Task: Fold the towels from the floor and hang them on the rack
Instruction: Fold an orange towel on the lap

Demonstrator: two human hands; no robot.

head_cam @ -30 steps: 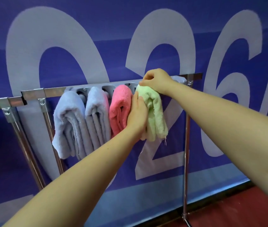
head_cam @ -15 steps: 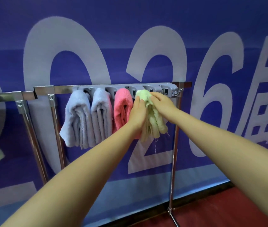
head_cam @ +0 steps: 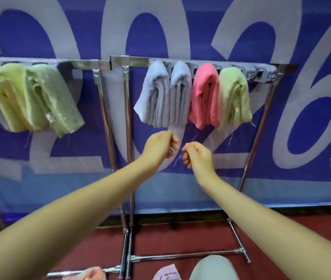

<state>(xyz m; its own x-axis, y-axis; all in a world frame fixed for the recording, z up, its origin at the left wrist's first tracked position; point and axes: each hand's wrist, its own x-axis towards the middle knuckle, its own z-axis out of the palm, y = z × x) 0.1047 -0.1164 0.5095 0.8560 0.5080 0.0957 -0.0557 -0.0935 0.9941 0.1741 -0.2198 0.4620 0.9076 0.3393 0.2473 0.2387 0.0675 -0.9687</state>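
Towels hung folded on the rack (head_cam: 180, 62): two lilac, one pink, and the green towel (head_cam: 234, 96) last in line. Both hands had come off it and dropped below: left hand (head_cam: 159, 147) and right hand (head_cam: 198, 155) loosely curled, apparently pinching a loose thread (head_cam: 177, 158). That hanging looked finished; pink cloth (head_cam: 91, 273) remained on the floor.

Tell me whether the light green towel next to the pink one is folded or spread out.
Folded. The light green towel hangs doubled over the rack's bar as a narrow layered bundle beside the pink towel; no hand touches it.

left hand (head_cam: 158, 146), right hand (head_cam: 198, 155), loosely curled, close together
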